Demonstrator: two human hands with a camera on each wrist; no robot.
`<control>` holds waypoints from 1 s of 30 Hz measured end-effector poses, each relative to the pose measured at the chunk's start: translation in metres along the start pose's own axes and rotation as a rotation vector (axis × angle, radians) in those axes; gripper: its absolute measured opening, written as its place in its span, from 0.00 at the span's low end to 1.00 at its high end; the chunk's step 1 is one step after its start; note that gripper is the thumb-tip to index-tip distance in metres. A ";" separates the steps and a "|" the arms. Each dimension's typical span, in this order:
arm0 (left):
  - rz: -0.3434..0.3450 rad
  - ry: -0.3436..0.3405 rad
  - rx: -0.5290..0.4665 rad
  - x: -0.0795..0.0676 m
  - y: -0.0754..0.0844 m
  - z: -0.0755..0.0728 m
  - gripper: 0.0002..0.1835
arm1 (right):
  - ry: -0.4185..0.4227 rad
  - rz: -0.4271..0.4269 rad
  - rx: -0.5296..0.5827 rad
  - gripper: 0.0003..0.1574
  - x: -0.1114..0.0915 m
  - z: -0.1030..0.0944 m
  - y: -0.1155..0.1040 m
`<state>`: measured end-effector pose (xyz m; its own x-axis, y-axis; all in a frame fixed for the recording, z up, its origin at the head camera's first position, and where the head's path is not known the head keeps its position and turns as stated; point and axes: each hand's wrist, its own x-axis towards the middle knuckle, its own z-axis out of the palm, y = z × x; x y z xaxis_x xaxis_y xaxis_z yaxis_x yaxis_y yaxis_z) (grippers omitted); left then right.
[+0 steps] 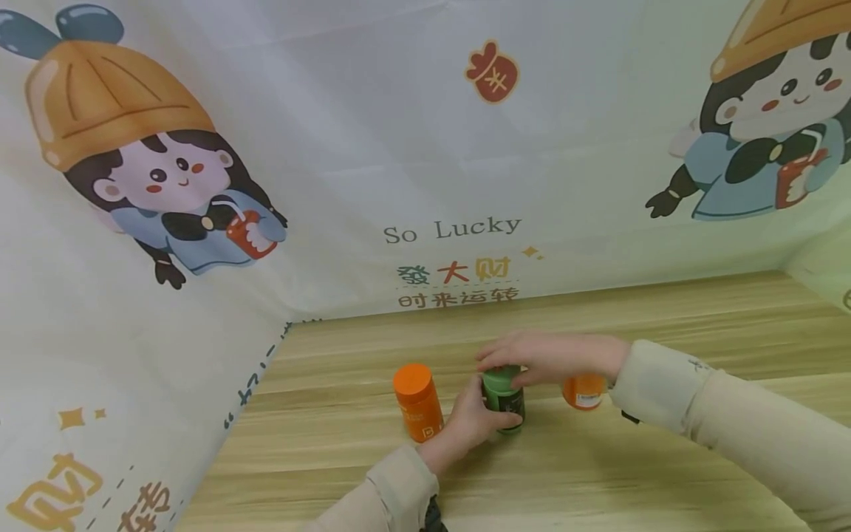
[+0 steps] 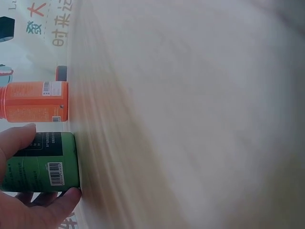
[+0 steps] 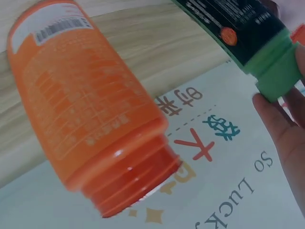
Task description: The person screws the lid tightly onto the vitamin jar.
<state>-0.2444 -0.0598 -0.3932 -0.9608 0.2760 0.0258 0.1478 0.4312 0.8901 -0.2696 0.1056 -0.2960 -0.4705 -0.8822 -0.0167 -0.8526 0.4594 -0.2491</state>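
Note:
A green bottle [image 1: 510,405] with a black label stands upright on the table. My left hand [image 1: 475,417] grips its body low down, thumb on the near side; the left wrist view shows the fingers around the green wall [image 2: 40,167]. From above, my right hand [image 1: 545,353] holds the green cap [image 3: 279,71] at the bottle's top between thumb and fingers. Under the right wrist stands an orange bottle [image 1: 585,390], and its bare threaded neck [image 3: 136,176] shows in the right wrist view. Another orange bottle [image 1: 419,403], with its orange cap on, stands left of the left hand.
The table [image 1: 332,399] has a light wood-grain top. A pale printed cloth [image 1: 372,148] with cartoon figures and lettering rises behind it and along the left side. In the left wrist view a small dark block [image 2: 61,73] shows beyond the uncapped orange bottle.

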 end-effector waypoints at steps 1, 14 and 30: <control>0.002 -0.001 0.002 0.000 0.000 0.000 0.33 | -0.011 0.004 0.004 0.28 0.001 -0.001 0.000; 0.007 -0.008 -0.013 0.001 0.000 -0.001 0.33 | 0.016 0.096 -0.057 0.27 0.011 0.001 -0.004; 0.027 -0.025 -0.039 -0.002 -0.002 0.000 0.32 | 0.368 0.356 -0.273 0.24 0.025 0.033 -0.010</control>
<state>-0.2431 -0.0609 -0.3949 -0.9505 0.3083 0.0390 0.1636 0.3897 0.9063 -0.2652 0.0755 -0.3254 -0.7458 -0.5970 0.2957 -0.6320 0.7744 -0.0304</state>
